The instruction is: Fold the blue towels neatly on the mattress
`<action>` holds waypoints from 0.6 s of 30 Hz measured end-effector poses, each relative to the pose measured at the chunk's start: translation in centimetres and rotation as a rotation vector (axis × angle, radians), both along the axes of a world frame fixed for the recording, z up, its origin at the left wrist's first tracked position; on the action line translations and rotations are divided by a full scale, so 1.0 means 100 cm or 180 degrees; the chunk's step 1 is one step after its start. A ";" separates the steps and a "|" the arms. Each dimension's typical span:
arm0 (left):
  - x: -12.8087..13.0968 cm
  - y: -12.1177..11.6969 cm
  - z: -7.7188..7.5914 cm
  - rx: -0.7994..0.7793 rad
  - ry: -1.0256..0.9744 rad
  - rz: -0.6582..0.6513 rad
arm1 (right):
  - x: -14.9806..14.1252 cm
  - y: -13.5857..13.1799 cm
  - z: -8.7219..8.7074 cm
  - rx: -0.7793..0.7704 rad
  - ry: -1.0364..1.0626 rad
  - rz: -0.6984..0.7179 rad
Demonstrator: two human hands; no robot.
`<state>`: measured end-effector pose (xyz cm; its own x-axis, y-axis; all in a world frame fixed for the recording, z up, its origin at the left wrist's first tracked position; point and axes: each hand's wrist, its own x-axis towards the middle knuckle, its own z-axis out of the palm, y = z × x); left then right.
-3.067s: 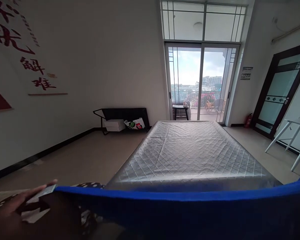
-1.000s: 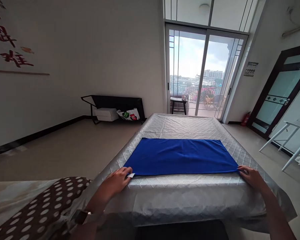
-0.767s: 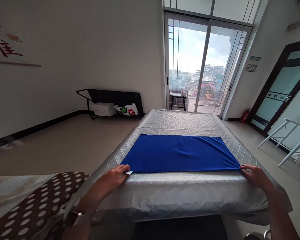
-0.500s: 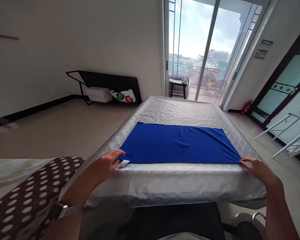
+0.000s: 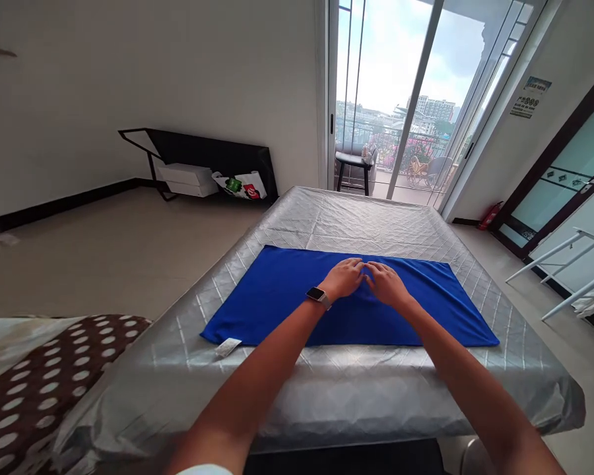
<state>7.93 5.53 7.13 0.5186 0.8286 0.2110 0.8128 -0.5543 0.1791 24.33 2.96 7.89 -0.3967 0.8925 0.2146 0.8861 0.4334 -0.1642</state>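
Resting flat at frame centre, the left hand (image 5: 345, 277) and right hand (image 5: 386, 284) lie fingers extended, side by side, on the blue cloth (image 5: 277, 297), gripping nothing; the cloth lies spread on the quilted silver bed (image 5: 327, 218). Judged step: smoothing from the middle; next calls for outward strokes. White tag (image 5: 228, 346) at the cloth's lower-left corner and wall notice (image 5: 530, 97), upper right, unreadable.

I see a silver quilted table (image 5: 356, 224) carrying a blue cloth (image 5: 272, 297) spread flat across its near half, white tag (image 5: 228, 346) at the corner.
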 end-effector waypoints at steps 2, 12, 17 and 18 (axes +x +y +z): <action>0.005 0.017 -0.012 -0.0130 0.0061 0.0148 | -0.011 0.018 -0.010 -0.0144 -0.0137 -0.0135; -0.048 0.040 -0.039 -0.0339 0.0081 0.0464 | 0.016 0.030 -0.034 -0.0567 -0.0160 -0.0491; -0.050 0.040 -0.032 -0.0485 0.0187 0.0484 | 0.029 0.036 -0.023 -0.0719 -0.0201 -0.0836; -0.053 0.039 -0.031 -0.0509 0.0202 0.0508 | 0.036 0.037 -0.020 -0.0738 -0.0208 -0.0942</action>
<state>2.65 9.46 4.04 0.3864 0.9214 0.0418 0.9003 -0.3866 0.2001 27.96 6.69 5.85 -0.1207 0.9924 -0.0236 0.9792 0.1151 -0.1669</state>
